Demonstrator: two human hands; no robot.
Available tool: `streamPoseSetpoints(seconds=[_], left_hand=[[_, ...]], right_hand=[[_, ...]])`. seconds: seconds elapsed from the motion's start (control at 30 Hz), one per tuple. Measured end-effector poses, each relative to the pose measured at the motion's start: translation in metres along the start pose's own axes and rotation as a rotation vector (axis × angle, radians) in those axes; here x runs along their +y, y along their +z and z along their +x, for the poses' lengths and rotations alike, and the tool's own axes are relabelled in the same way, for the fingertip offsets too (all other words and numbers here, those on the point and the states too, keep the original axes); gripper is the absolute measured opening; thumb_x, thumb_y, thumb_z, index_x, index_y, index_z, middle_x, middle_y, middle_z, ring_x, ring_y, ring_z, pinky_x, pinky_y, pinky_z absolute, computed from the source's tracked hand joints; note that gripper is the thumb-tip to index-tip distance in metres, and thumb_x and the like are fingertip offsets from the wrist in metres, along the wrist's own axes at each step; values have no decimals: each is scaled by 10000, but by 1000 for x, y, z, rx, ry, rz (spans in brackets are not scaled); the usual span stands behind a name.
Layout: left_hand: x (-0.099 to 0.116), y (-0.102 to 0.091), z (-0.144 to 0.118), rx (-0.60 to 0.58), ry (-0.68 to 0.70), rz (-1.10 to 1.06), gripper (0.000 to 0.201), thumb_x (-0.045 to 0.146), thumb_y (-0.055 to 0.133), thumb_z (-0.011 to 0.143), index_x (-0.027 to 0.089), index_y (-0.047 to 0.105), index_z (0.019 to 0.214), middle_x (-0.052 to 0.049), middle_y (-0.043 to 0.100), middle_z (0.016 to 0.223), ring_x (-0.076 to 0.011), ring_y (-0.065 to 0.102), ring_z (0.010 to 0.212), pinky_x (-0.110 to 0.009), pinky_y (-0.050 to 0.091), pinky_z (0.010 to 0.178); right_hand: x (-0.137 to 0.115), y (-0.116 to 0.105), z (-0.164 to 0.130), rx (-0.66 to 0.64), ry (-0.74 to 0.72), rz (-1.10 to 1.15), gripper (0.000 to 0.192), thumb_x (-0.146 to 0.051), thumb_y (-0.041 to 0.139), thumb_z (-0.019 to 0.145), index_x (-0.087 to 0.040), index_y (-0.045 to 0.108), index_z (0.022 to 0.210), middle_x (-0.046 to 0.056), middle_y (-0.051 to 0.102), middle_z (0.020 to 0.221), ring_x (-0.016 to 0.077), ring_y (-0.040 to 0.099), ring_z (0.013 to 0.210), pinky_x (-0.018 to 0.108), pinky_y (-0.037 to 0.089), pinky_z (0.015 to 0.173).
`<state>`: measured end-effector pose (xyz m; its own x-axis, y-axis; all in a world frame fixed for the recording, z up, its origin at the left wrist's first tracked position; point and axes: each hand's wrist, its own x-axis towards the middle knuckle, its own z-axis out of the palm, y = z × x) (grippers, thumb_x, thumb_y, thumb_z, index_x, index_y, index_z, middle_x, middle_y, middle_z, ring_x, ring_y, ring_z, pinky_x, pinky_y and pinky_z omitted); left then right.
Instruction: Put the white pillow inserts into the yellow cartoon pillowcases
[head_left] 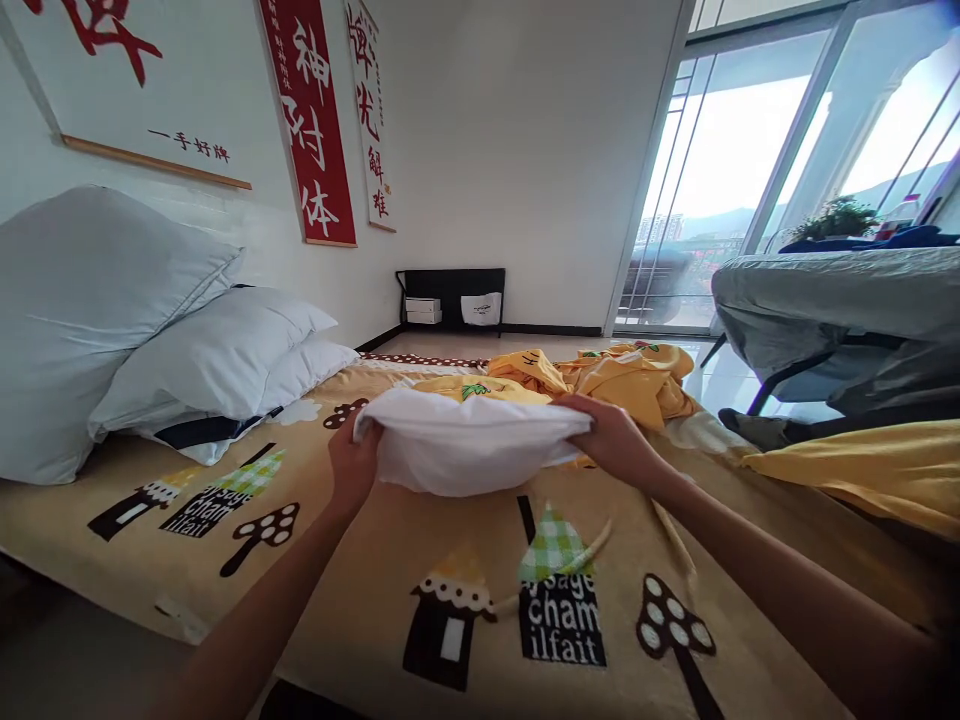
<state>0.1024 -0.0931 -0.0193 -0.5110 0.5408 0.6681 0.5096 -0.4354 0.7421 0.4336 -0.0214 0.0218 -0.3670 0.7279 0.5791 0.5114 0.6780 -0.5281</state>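
Observation:
A white pillow is held up over the bed, stretched between my two hands. My left hand is closed on its left corner. On the opposite side, the right corner is gripped by my right hand. Yellow printed fabric lies bunched just behind the pillow, partly hidden by it. Beneath everything spreads a tan blanket with printed houses and mushrooms.
Several white pillows are piled at the left against the wall. More crumpled yellow cloth lies at the bed's far right. A covered table stands by the sliding glass door. A low black rack is against the back wall.

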Motion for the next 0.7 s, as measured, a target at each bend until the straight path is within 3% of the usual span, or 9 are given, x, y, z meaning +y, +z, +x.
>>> streamPoseSetpoints(seconds=[0.07, 0.13, 0.3, 0.4, 0.5, 0.6, 0.7], left_hand=[[4, 23, 10, 51, -24, -103, 276, 429, 608, 751, 153, 632, 760, 14, 560, 665, -131, 463, 650, -218, 382, 600], [5, 41, 12, 14, -70, -211, 271, 429, 616, 754, 158, 627, 766, 22, 552, 682, -123, 455, 658, -214, 376, 613], [10, 66, 5, -162, -104, -309, 229, 389, 576, 763, 169, 564, 698, 36, 494, 653, -115, 415, 633, -215, 344, 583], [27, 80, 7, -391, -17, -238, 210, 325, 496, 762, 175, 490, 614, 35, 459, 612, -118, 403, 623, -225, 324, 580], [51, 97, 13, -598, 47, -176, 214, 262, 391, 740, 178, 453, 554, 30, 431, 558, -117, 394, 592, -239, 300, 573], [62, 113, 16, -543, 80, -140, 229, 250, 369, 717, 188, 384, 497, 39, 336, 499, -105, 325, 535, -252, 249, 540], [48, 126, 16, -508, -9, -215, 229, 262, 373, 694, 188, 402, 480, 39, 342, 483, -102, 313, 514, -255, 245, 522]], right_hand=[[-2, 1, 13, 196, 153, 84, 329, -282, 606, 600, -176, 681, 902, 44, 707, 840, 203, 611, 770, 301, 457, 688], [-3, 8, 19, 308, 292, 245, 371, -319, 634, 564, -168, 653, 902, 29, 677, 782, 174, 572, 693, 287, 434, 641], [-3, 36, 20, 370, 370, 633, 323, -308, 653, 523, -168, 611, 811, -5, 625, 726, 137, 530, 676, 245, 399, 612], [-13, 46, 33, 311, 321, 636, 208, -305, 587, 548, -175, 602, 709, -20, 587, 649, 132, 499, 634, 239, 368, 571], [-34, 50, 54, 154, 96, 524, 162, -289, 469, 593, -181, 587, 614, -11, 565, 606, 134, 498, 629, 247, 368, 590], [-48, 55, 67, 114, -76, 374, 145, -235, 450, 634, -183, 584, 648, -22, 552, 618, 110, 464, 597, 234, 357, 583], [-36, 64, 63, 212, 17, 431, 144, -231, 538, 683, -190, 581, 815, -32, 579, 740, 86, 478, 584, 212, 364, 551]])
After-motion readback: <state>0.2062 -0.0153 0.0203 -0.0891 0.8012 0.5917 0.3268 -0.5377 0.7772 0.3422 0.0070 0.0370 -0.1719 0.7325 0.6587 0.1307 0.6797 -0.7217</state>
